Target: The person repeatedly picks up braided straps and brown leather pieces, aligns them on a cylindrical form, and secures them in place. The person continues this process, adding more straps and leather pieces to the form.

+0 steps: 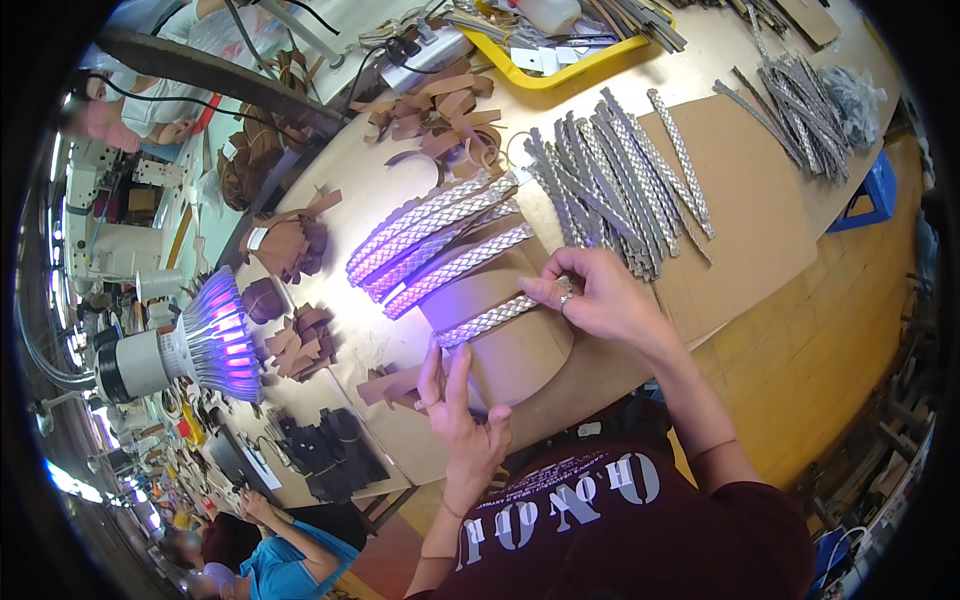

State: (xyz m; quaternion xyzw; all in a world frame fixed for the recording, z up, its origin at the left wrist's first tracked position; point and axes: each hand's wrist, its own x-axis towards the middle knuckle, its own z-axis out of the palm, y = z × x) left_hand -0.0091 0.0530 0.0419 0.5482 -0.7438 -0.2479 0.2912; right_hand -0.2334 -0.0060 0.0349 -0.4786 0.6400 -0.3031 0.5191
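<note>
A silver braided strap (492, 318) lies across a curved tan board (520, 365) in front of me. My right hand (600, 297), with a ring on one finger, pinches the strap's right end between thumb and fingers. My left hand (463, 415) has its fingers spread, and its fingertips touch the strap's left end. Just beyond, several more braided straps (430, 235) lie side by side, bent over the far part of the board. Purple-white light falls on them from a finned lamp (222, 335) at the left.
Grey and silver braided strips (615, 185) lie on a cardboard sheet (745, 215) to the right. Brown strip bundles (290, 240) and a black bundle (325, 455) sit at the left. A yellow tray (560, 72) stands at the back. A co-worker in blue (300, 555) is at lower left.
</note>
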